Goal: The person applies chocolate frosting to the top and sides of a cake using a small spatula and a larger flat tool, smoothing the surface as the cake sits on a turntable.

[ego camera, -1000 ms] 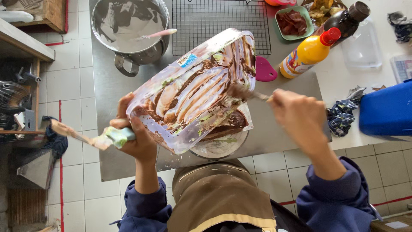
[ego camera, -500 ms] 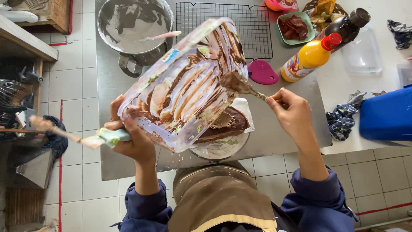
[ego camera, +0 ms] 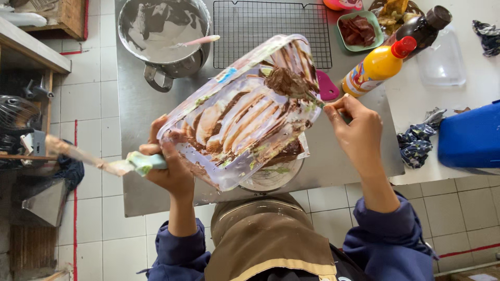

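My left hand (ego camera: 169, 169) holds a clear plastic tub (ego camera: 242, 112) tilted on its side, its inside streaked with brown chocolate batter. The same hand also pinches a pale green-handled spatula (ego camera: 94, 161) that sticks out to the left. My right hand (ego camera: 357, 130) grips a spoon (ego camera: 291, 86) loaded with brown batter, pressed against the tub's upper inner wall. Under the tub sits a round bowl (ego camera: 273, 177) on the metal table (ego camera: 140, 114).
A large steel pot (ego camera: 164, 34) with a pink spatula stands at the back left beside a black wire rack (ego camera: 271, 28). A yellow squeeze bottle (ego camera: 377, 67), a dark bottle (ego camera: 422, 28), a green dish (ego camera: 359, 31) and a blue box (ego camera: 471, 138) lie to the right.
My right hand has drawn the spoon up the tub's inner wall, gathering batter toward the upper rim. The tub has tipped slightly lower to the left.
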